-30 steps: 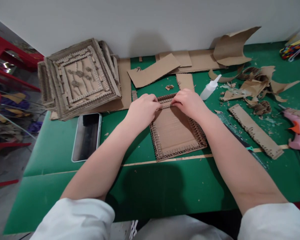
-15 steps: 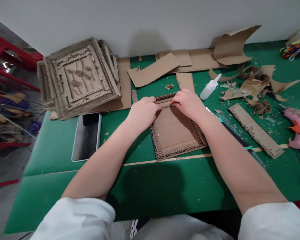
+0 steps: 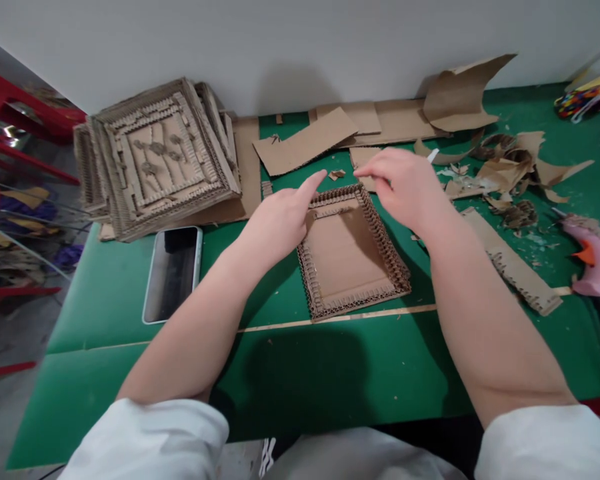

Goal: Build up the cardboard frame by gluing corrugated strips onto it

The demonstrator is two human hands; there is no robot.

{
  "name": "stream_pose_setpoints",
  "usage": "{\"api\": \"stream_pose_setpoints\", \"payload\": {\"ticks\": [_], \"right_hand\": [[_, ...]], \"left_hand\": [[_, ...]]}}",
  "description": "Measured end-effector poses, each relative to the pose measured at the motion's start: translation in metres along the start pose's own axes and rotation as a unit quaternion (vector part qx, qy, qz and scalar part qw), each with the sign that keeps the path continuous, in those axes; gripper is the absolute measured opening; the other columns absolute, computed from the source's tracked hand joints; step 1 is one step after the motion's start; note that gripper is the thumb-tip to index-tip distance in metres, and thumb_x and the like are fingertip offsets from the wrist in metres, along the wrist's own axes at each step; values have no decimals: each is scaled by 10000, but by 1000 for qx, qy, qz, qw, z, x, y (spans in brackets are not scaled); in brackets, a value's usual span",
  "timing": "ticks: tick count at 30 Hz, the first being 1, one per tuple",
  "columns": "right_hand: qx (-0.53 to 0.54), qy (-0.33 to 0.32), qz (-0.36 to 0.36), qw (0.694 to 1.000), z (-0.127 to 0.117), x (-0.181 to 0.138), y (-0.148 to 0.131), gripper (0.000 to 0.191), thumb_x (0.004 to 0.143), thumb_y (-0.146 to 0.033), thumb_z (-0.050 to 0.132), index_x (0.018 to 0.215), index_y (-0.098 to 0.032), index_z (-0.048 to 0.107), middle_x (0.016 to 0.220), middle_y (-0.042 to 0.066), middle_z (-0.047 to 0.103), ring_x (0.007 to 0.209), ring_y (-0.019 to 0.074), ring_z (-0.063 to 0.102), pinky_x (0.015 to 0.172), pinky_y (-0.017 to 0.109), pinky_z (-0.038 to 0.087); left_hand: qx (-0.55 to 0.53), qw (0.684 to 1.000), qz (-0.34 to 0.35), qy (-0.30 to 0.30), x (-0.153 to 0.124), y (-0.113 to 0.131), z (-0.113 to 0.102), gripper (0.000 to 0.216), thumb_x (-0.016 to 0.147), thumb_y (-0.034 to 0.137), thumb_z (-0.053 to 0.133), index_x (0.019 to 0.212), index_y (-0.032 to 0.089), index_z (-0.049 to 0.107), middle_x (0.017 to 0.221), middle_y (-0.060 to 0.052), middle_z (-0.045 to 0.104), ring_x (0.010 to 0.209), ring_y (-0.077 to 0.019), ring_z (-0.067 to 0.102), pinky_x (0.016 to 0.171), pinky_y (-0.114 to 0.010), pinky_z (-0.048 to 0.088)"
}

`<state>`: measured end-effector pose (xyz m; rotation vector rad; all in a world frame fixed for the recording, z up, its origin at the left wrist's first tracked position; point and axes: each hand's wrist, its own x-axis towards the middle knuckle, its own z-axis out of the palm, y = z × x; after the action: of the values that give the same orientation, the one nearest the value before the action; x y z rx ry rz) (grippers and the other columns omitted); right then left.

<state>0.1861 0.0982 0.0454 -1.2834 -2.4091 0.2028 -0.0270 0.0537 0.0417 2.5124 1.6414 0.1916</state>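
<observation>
A rectangular cardboard frame (image 3: pixel 347 257) with corrugated edging lies flat on the green table (image 3: pixel 130 293). My left hand (image 3: pixel 280 217) rests at the frame's upper left corner, its index finger stretched out over the far edge and nothing in it. My right hand (image 3: pixel 405 183) hovers above the frame's upper right corner, raised off it, with its fingers loosely extended to the left and empty. A thin corrugated strip (image 3: pixel 337 212) lies along the inside of the frame's top edge.
A stack of finished cardboard frames (image 3: pixel 157 157) stands at the far left, a phone (image 3: pixel 173 273) in front of it. Flat cardboard sheets (image 3: pixel 307 140) and torn scraps (image 3: pixel 510 170) line the wall. A corrugated strip (image 3: pixel 513 260) and a pink glue gun (image 3: pixel 593 257) lie to the right.
Both hands have let go of the frame's top edge. The right hand rose and shifted right; the left hand opened and points its index finger forward.
</observation>
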Motion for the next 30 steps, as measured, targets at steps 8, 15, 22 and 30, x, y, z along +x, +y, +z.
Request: {"api": "stream_pose_setpoints", "payload": {"ticks": [8, 15, 22, 30], "right_hand": [[-62, -176, -19, 982, 39, 3, -15, 413, 817, -1, 388, 1040, -115, 716, 1066, 151, 679, 985, 251, 610, 783, 361, 463], [-110, -189, -40, 975, 40, 3, -19, 398, 870, -23, 372, 1104, -97, 685, 996, 152, 675, 930, 237, 605, 731, 332, 416], [-137, -187, -58, 971, 42, 1, -18, 360, 882, -56, 386, 1049, -119, 699, 980, 132, 678, 890, 212, 596, 693, 315, 388], [-119, -203, -58, 970, 40, 2, -17, 354, 862, -39, 404, 1043, -100, 702, 1008, 143, 678, 916, 229, 601, 710, 322, 401]], "left_hand": [[-39, 997, 12, -67, 2, 13, 14, 633, 858, 79, 342, 1467, 160, 193, 1074, -120, 685, 933, -215, 665, 779, -305, 521], [-28, 997, 11, -76, 4, 16, 20, 579, 877, 89, 357, 1440, 162, 246, 1131, -147, 656, 1037, -237, 632, 819, -331, 510], [-5, 997, 14, -78, 4, 16, 19, 513, 879, 114, 380, 1387, 155, 325, 1085, -145, 668, 974, -240, 646, 767, -320, 510], [-12, 997, 15, -76, 4, 17, 20, 500, 893, 134, 381, 1390, 173, 343, 1082, -137, 661, 990, -246, 633, 790, -341, 504]]}}
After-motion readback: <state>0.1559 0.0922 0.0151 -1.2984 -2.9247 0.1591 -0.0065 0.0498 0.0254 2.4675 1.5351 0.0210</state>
